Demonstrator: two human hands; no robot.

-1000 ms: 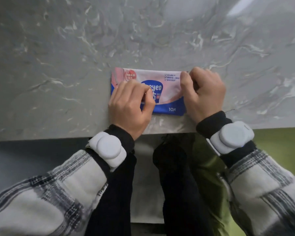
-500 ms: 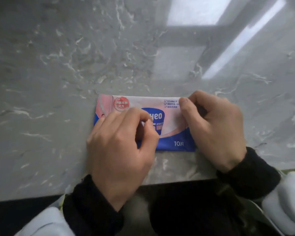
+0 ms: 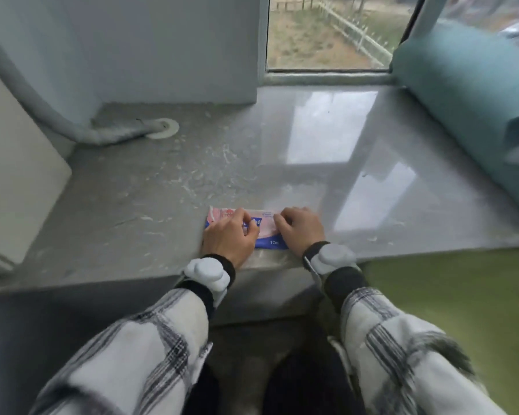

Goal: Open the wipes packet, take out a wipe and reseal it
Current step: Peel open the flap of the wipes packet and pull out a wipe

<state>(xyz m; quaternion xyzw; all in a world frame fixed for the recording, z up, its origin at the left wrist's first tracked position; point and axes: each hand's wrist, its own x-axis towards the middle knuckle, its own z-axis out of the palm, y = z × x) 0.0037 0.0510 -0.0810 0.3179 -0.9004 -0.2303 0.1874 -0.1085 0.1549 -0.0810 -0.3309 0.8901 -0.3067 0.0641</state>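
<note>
A flat pink, white and blue wipes packet (image 3: 267,232) lies near the front edge of a grey marble sill (image 3: 192,190). My left hand (image 3: 229,236) rests on its left half, thumb and fingertips pinched together on the packet's top face. My right hand (image 3: 301,230) holds down the right end, fingers curled over it. Much of the packet is hidden under both hands. No wipe shows outside the packet, and whether its flap is lifted cannot be told.
A grey pipe (image 3: 81,131) runs down to a round flange at the back left of the sill. A window (image 3: 327,31) stands behind, a teal cushion (image 3: 468,97) lies on the right, and a white panel (image 3: 15,181) stands at the left.
The view has pulled back and tilted up, so the window and pipe now show. Both hands stay on the packet in much the same grip.
</note>
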